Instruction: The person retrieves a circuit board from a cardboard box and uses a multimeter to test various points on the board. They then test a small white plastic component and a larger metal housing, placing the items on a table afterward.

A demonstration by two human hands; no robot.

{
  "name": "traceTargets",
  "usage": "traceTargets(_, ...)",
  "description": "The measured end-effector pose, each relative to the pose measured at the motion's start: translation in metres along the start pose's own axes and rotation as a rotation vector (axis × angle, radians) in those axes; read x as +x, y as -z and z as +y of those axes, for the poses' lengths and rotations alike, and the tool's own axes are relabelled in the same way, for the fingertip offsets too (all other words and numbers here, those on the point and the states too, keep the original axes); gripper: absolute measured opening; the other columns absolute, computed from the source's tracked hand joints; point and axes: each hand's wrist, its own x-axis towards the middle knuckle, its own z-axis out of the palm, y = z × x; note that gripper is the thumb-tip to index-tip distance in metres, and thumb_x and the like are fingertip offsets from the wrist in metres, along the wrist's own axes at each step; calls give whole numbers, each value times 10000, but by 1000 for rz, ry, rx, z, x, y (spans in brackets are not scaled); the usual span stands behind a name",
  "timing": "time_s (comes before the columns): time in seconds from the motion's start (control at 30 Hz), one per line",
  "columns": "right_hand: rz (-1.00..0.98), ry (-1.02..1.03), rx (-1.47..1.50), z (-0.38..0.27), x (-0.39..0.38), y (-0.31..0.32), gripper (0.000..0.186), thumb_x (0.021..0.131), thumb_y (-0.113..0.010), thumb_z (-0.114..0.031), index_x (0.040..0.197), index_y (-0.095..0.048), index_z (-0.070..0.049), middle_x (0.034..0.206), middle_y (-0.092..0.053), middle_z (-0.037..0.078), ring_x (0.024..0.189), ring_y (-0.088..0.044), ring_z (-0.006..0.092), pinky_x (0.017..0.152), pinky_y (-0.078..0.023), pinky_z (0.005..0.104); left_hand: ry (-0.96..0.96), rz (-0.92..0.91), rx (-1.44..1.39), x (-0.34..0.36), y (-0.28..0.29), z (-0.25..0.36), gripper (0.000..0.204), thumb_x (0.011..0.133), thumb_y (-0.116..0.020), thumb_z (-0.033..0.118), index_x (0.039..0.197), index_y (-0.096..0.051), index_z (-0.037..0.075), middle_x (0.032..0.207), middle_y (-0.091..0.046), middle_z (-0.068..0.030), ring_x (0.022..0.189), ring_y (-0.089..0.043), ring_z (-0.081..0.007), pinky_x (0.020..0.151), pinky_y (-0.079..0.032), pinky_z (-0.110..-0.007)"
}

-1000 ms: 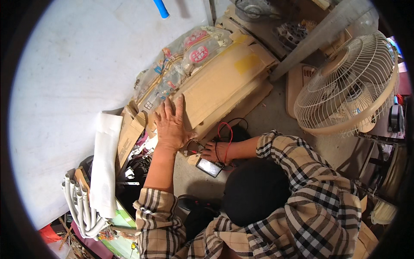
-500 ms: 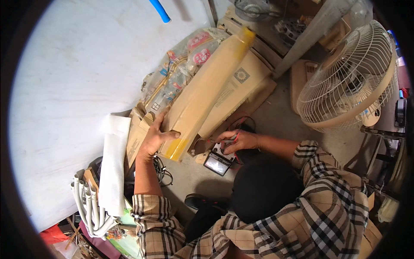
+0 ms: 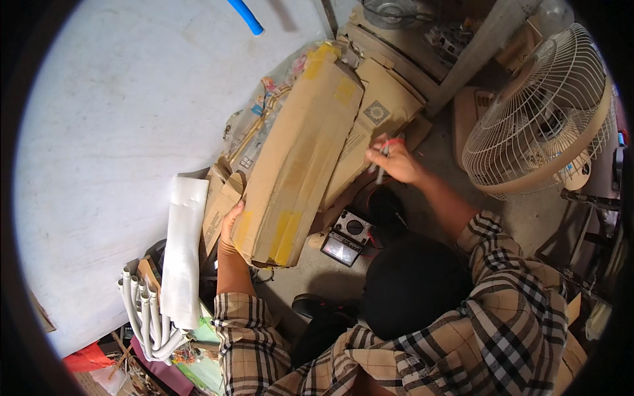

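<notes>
A long cardboard box with yellow tape at its ends stands tilted in front of me. My left hand grips its lower left side; most of the fingers are hidden behind it. To the right of the box, my right hand is raised with its fingers closed round a thin grey tool with a red part; motion blur hides its exact kind. An analog multimeter lies on the floor between my arms, near the box's lower end. A second, flatter cardboard box leans behind the first.
A floor fan with a wire cage stands at the right. Clear plastic bags lie behind the boxes along the white wall. White pipes and a rolled white sheet stand at the left. A dark shoe shows below.
The long box has turned to show another side and shifted lower. My right hand has lifted away from the multimeter, up and to the right, with the grey tool showing in it.
</notes>
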Motion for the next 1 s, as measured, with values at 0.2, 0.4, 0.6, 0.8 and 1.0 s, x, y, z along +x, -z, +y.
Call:
traceTargets(0.2, 357, -158, 35, -16, 53, -1, 249, 928, -544, -214, 1093, -564, -28, 839, -641, 61, 634, -629, 154, 569, -490, 302, -57, 29, -90, 0, 5, -15, 568, 837, -610, 340, 1321, -498, 64, 1263, -582, -110, 1139, -556, -275, 972, -438, -409)
traceTargets(0.4, 432, -238, 26, -25, 123, 25, 306, 921, -569, -297, 1103, -567, -51, 759, -593, 58, 546, -553, 128, 516, -450, 291, -76, 54, -48, 1, 16, -15, 585, 833, -642, 316, 1338, -476, 71, 1247, -595, -91, 1132, -566, -254, 977, -437, -404)
traceTargets(0.6, 62, -261, 494, -32, 123, 40, 220, 888, -651, -264, 921, -517, -93, 678, -462, -25, 532, -433, 59, 395, -340, 207, -180, -121, -288, -12, 32, -22, 610, 904, -522, 467, 1366, -445, 76, 1330, -524, -135, 1167, -535, -307, 997, -424, -440)
traceTargets(0.8, 173, -132, 529, -19, 90, 37, 182, 871, -661, -156, 850, -493, -89, 662, -459, -26, 528, -425, 67, 441, -338, 239, -522, 168, -180, -76, 31, -30, 717, 921, -472, 549, 1423, -333, 57, 1408, -427, -147, 1254, -449, -328, 1033, -378, -484)
traceTargets(1.0, 342, -189, 445, -15, 57, 22, 166, 868, -656, -138, 884, -495, -99, 699, -453, -30, 557, -412, 65, 470, -339, 254, -683, 360, 354, -111, 4, -19, 928, 814, -624, 585, 1462, -253, 34, 1440, -368, -131, 1336, -337, -284, 1082, -295, -445)
